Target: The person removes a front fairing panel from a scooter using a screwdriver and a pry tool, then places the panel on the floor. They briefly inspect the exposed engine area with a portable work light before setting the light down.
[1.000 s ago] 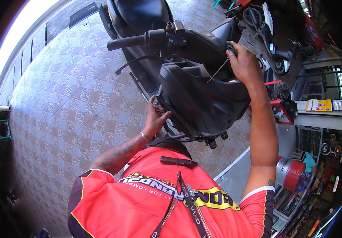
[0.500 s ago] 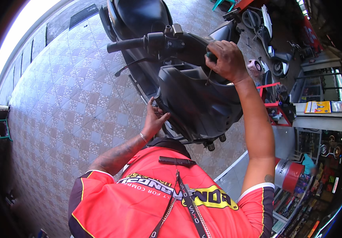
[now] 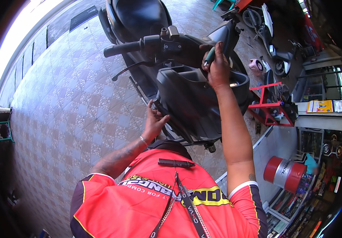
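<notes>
Pointing down into the scooter panel (image 3: pixel 194 95), upright screwdriver (image 3: pixel 209 56) in right hand (image 3: pixel 217 69).

Blk scooter (image 3: pixel 194 95), green-handled screwdriver (image 3: pixel 209 56), red/yellow shirt (image 3: pixel 159 202), checkered grey floor (image 3: pixel 68 103).

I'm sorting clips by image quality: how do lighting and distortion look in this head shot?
Head view: strong fisheye bending, a dark vignette at the rim; blown-out glare at the upper left edge; tiled floor evenly daylit; shop interior on the right dim. The right hand on the green-handled tool and the left hand at the scooter panel are sharp.
</notes>
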Available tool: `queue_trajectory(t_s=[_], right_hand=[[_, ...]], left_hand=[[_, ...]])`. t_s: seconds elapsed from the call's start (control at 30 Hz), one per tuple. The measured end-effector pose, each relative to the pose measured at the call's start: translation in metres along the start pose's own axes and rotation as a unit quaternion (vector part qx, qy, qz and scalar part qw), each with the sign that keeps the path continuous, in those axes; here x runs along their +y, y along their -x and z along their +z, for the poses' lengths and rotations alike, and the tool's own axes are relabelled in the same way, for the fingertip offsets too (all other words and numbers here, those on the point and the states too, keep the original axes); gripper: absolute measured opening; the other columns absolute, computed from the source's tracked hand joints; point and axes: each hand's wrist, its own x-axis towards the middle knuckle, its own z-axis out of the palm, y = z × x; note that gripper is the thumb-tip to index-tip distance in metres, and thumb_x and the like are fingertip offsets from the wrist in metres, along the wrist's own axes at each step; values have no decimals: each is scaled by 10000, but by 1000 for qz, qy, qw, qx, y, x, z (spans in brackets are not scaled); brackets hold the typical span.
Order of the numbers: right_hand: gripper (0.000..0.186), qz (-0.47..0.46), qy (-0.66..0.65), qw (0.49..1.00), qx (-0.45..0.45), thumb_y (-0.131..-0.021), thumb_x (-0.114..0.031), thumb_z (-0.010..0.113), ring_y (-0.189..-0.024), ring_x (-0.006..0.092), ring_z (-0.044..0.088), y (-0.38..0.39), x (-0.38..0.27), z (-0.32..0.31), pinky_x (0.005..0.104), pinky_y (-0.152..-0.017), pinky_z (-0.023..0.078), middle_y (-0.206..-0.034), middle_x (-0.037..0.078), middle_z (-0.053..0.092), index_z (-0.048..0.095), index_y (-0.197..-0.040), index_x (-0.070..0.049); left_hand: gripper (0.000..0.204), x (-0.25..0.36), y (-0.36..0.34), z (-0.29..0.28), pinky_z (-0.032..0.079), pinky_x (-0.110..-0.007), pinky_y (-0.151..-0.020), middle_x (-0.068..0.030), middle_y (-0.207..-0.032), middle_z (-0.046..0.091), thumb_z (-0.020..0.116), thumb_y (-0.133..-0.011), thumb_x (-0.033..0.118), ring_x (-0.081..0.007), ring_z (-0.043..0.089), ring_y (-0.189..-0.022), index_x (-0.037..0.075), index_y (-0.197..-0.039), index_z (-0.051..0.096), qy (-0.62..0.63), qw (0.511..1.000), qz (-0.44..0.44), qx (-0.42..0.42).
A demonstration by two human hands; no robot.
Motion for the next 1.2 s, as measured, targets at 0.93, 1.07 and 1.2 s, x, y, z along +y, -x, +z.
queue_trajectory(t_s=[0.93,1.07,1.2], right_hand=[[236,-29,464,885,22,-884,-121,756,-825,102,670,42,-11,-19,252,-736,523,-927,67,721,687,-1085,-18],[199,-14,274,962,12,-908,-113,734,-881,93,679,38,-10,-24,233,-772,526,-958,60,729,682,-1067,-7],[145,-64,338,939,-28,-907,-85,710,-840,88,667,35,-11,-28,253,-749,522,-919,52,721,677,-1029,-13]], left_hand=[[1032,-7,-2,2,512,-253,-723,-9,-925,457,797,-847,67,-87,526,-791,70,-1576,67,-26,999,-12,15],[1017,-5,-1,1,523,-252,-766,-17,-981,440,774,-862,32,-91,543,-843,85,-1576,52,-35,999,-23,6],[1017,-8,0,0,535,-257,-775,-19,-980,443,775,-861,31,-96,553,-847,85,-1575,52,-24,999,-24,3]])
